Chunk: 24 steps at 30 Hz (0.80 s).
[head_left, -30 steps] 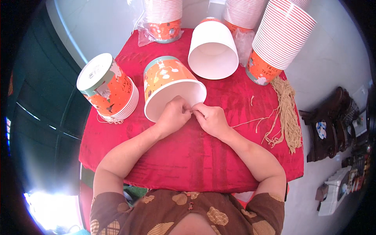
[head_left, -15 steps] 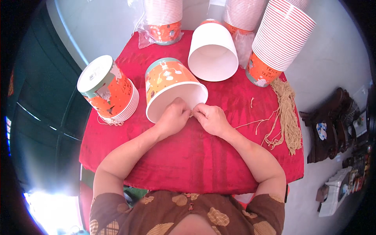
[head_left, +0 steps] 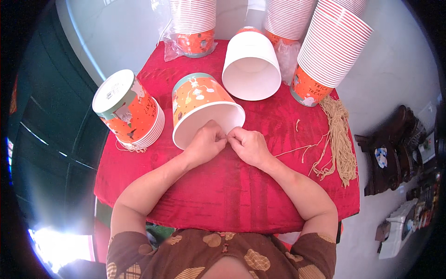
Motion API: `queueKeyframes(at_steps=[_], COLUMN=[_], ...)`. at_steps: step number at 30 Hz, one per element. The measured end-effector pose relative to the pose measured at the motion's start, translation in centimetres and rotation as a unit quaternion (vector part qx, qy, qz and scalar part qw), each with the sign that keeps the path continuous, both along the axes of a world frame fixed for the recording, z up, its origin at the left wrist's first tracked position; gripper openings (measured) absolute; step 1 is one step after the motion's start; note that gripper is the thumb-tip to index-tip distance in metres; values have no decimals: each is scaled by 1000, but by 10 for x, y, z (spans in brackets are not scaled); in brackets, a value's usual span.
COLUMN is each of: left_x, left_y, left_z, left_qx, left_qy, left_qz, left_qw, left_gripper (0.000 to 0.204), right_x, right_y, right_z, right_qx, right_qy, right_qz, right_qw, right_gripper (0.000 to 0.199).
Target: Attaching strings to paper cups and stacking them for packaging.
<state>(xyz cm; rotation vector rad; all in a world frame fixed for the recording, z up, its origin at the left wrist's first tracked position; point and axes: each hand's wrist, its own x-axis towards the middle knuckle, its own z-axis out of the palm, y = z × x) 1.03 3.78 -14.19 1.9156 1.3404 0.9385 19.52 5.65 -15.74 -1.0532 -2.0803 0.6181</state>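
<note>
An orange paper bucket lies on its side on the red tablecloth, its white open mouth facing me. My left hand pinches the near rim of that bucket with closed fingers. My right hand meets it fingertip to fingertip at the same spot on the rim, also closed. What sits between the fingertips is too small to make out. A bundle of tan strings lies to the right, with one loose strand running toward my right hand.
A stack of orange buckets lies tipped at the left. A white bucket lies on its side behind. Tall bucket stacks stand at the back and right. Dark shoes sit on the floor at right.
The bucket has shifted slightly. Both hands stay pinched together at its near rim, with only small finger movement.
</note>
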Motion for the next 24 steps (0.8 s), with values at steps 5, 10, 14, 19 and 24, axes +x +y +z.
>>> queueKeyframes(at_steps=[5, 10, 14, 19, 24], left_x=[-1, -1, 1, 1, 2], left_y=[1, 0, -1, -1, -2], left_z=[-5, -2, -3, -3, -6], left_qx=[32, 31, 60, 74, 90], left_qy=[30, 47, 47, 55, 56], left_qz=[1, 11, 19, 19, 24], left_qw=[999, 998, 997, 996, 994], left_gripper=[6, 5, 6, 6, 7], right_x=[0, 2, 4, 5, 6], right_y=[-3, -7, -10, -10, -9], right_z=[3, 1, 4, 4, 1], right_qx=[9, 63, 87, 135, 156], right_qy=[4, 20, -5, -64, -88], right_qz=[3, 6, 13, 27, 14], right_qw=[1000, 998, 996, 988, 984], right_gripper=[11, 10, 9, 10, 7])
